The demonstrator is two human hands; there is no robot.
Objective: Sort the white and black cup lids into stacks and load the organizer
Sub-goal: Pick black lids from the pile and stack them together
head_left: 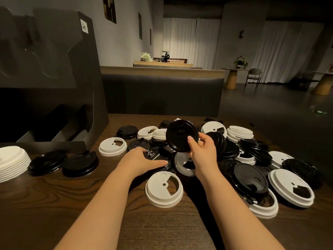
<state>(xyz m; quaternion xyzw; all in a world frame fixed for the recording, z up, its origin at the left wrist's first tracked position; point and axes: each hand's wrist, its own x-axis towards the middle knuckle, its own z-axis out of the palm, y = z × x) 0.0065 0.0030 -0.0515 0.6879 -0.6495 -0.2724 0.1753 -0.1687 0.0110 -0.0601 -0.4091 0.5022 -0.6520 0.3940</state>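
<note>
My right hand (202,150) holds a black lid (180,136) upright above the pile, thumb on its face. My left hand (142,158) rests on another black lid (158,156) lying flat in the pile, fingers curled around its rim. Loose white and black lids cover the table's middle and right. A white lid (164,189) lies just in front of my hands. A stack of white lids (12,164) stands at the far left, with two black lids (47,162) (80,164) beside it. The black organizer (54,73) stands at the back left.
The dark wooden table (54,204) shows bare wood near me and at the left front. The organizer's lower slots (59,129) open toward me. Beyond the table's far edge runs a bench back, with tables and a chair further off.
</note>
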